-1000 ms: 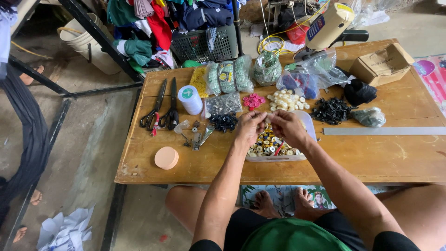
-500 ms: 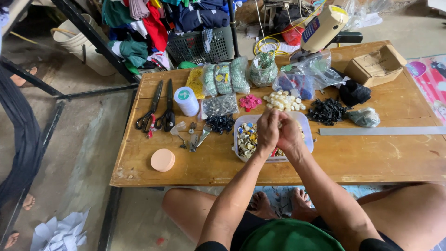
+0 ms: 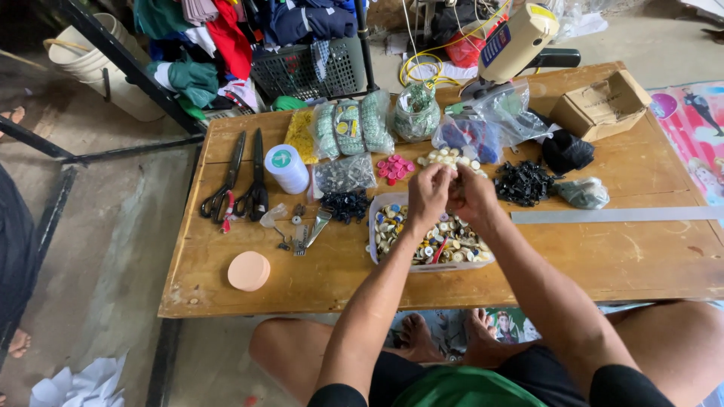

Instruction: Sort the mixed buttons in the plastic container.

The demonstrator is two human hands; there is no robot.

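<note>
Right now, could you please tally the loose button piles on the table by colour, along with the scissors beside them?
Pink button pile: 1
Cream button pile: 1
Black button piles: 2
Scissors: 2
Total: 6
Both hands, left hand and right hand, meet above the tray of mixed buttons.

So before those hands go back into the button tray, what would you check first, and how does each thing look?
1. Both hands, left hand and right hand, raised together above the tray: ok.
2. What the fingertips pinch: cannot tell, too small.
3. Tray of mixed buttons flat on the wooden table, fully on it: ok.
4. Scissors lying off to the left, away from the hands: ok.
5. Pile of black buttons apart from the pink buttons: ok.
</note>
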